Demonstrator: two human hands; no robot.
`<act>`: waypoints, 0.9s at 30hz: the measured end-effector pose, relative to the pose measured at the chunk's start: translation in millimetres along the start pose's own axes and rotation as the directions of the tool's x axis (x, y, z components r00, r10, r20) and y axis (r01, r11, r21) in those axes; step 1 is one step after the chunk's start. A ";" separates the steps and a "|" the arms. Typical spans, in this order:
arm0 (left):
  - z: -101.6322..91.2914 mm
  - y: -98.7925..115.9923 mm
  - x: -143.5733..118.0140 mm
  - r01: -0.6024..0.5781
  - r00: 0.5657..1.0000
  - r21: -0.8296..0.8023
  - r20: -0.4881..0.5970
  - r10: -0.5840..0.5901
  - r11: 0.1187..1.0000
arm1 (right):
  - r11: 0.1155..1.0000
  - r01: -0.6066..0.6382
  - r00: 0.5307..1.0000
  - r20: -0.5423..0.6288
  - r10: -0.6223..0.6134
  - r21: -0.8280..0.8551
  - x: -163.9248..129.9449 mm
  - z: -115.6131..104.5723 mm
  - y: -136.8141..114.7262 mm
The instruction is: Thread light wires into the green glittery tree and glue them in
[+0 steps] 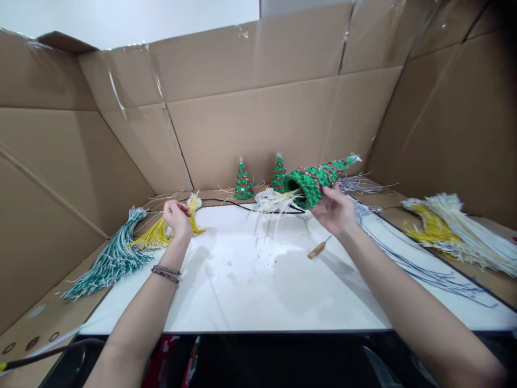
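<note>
My right hand (pixel 333 207) is wrapped round a small green Christmas tree (pixel 317 180) with red garland and a pale star tip. The tree lies on its side above the board, its hollow base facing left. White and yellowish wires (pixel 278 200) stick out of that opening. My left hand (pixel 177 214) is at the bundle of yellow wires (pixel 155 234) on the left, fingers curled in; what they grip, if anything, is hidden. An awl (pixel 317 249) with a wooden handle lies on the white board below my right hand.
Two more little trees, one left (pixel 244 183) and one right (pixel 278 173), stand at the back against cardboard walls (pixel 258 129). Green wires (pixel 111 258) lie at the left. Yellow wires (pixel 434 229), white wires (pixel 476 237) and dark thin wires (pixel 420 272) lie at the right.
</note>
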State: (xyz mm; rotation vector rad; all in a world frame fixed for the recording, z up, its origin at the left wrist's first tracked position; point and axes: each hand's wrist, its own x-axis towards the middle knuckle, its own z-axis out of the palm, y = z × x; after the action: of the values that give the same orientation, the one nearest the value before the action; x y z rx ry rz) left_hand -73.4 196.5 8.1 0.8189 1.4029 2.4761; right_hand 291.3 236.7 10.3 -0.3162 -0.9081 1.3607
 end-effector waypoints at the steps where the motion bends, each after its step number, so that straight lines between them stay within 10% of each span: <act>1: -0.7 1.4 -1.0 -0.011 1.000 0.003 0.007 0.011 1.000 | 1.000 0.006 1.000 -0.016 -0.006 -0.003 -0.7 0.8 0.9; 5: 3.1 6.6 -20.8 -0.215 0.961 0.080 0.192 0.197 0.973 | 0.998 0.034 0.997 -0.070 -0.037 -0.044 -7.7 13.4 9.9; 8: 10.7 -3.5 -37.7 -0.537 0.775 0.364 0.569 0.275 0.761 | 0.999 0.021 0.998 -0.050 -0.023 -0.045 -11.9 22.1 11.1; 10: 19.6 -20.6 -47.2 -0.683 0.595 0.467 0.802 0.057 0.562 | 0.999 0.028 0.998 -0.048 -0.029 -0.018 -12.7 24.3 8.7; 14: 44.9 -64.9 -58.9 -0.758 0.436 0.455 0.886 -0.156 0.467 | 0.999 0.035 0.997 -0.074 -0.033 0.020 -10.5 20.9 4.8; 20: 68.2 -97.3 -48.8 -0.758 0.496 0.586 0.804 -0.329 0.287 | 0.999 0.035 0.997 -0.061 -0.037 -0.035 -6.3 11.8 6.1; 27: 61.3 -82.3 -35.0 -0.755 0.533 0.616 0.776 -0.336 0.225 | 1.000 0.011 0.998 -0.068 -0.012 -0.018 -9.0 17.1 5.1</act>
State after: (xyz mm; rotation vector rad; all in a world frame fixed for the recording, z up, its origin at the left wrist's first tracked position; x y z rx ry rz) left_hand -20.0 271.6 -49.0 2.1964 2.2892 0.4383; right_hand 276.1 224.5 14.3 -0.3684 -0.8645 1.3245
